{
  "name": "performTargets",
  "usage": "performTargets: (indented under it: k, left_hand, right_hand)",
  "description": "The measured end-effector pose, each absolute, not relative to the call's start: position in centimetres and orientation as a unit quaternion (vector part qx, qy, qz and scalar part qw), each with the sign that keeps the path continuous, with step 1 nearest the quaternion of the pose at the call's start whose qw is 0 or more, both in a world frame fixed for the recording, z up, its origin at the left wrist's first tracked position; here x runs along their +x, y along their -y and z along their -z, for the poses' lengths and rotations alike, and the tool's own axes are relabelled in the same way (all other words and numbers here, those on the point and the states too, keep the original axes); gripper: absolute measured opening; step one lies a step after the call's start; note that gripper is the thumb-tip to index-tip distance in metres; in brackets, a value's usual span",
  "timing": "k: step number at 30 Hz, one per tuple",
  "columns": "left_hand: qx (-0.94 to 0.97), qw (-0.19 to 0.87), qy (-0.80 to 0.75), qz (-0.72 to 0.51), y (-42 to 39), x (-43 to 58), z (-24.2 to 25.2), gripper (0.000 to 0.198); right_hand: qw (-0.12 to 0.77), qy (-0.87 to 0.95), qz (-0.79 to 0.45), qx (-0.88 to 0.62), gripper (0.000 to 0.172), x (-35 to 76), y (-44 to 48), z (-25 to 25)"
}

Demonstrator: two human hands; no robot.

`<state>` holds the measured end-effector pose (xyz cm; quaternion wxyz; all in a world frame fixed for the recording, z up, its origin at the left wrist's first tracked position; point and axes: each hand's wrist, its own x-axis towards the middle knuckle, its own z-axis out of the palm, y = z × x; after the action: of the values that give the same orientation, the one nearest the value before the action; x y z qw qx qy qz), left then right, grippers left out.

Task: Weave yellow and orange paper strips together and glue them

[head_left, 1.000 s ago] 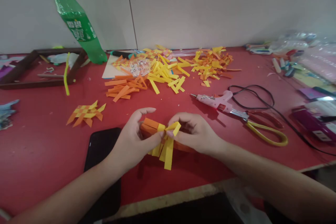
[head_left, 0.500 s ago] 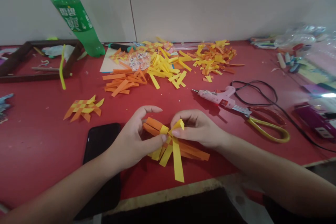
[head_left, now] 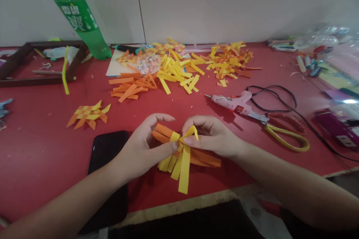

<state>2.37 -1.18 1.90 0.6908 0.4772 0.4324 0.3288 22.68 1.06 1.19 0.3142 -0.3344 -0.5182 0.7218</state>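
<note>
Between my hands is a weave of yellow and orange paper strips, its loose ends fanning out toward the table's front edge and to the right. My left hand grips its left side, thumb pressed on the crossing strips and index finger arched above. Pinched on the upper right part is my right hand, with thumb and fingers around a yellow strip that bends up. The undersides of the weave and some fingertips are hidden. A finished-looking woven paper fish lies to the left on the red table.
A black phone lies by my left forearm. A pink glue gun with a black cable and yellow-and-red-handled scissors lie right. Piles of orange strips, yellow strips and scraps sit behind. A green bottle stands back left.
The long yellow strip's lower end has swung left, and the orange ends on the right have shifted slightly left. Both hands keep their hold, nearly in place.
</note>
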Motion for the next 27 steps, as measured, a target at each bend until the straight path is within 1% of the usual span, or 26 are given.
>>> performTargets:
  k: [5,7,10,16,24,27]
  left_hand:
    - [0.484,0.677,-0.460,-0.311,1.10,2.42,-1.85,0.048]
    - [0.494,0.665,-0.468,-0.309,1.14,2.40,-1.81,0.047]
    - [0.522,0.642,-0.468,-0.310,1.22,2.38,-1.79,0.044]
    - [0.563,0.617,-0.466,-0.293,1.23,2.34,-1.75,0.042]
    - [0.582,0.618,-0.442,-0.288,1.24,2.17,-1.55,0.034]
    - [0.594,0.605,-0.445,-0.288,1.18,2.16,-1.46,0.032]
  right_hand:
    - [0.331,0.538,-0.699,-0.337,0.018,22.64,-1.20,-0.91]
    - [0.327,0.550,-0.685,-0.348,0.019,22.64,-1.20,-0.90]
    - [0.298,0.575,-0.662,-0.377,0.022,22.70,-1.16,-1.06]
    - [0.248,0.606,-0.639,-0.404,0.021,22.92,-1.20,-1.43]
    - [0.253,0.627,-0.622,-0.395,0.012,22.95,-1.07,-1.34]
    - [0.268,0.658,-0.591,-0.382,0.005,22.92,-0.93,-1.39]
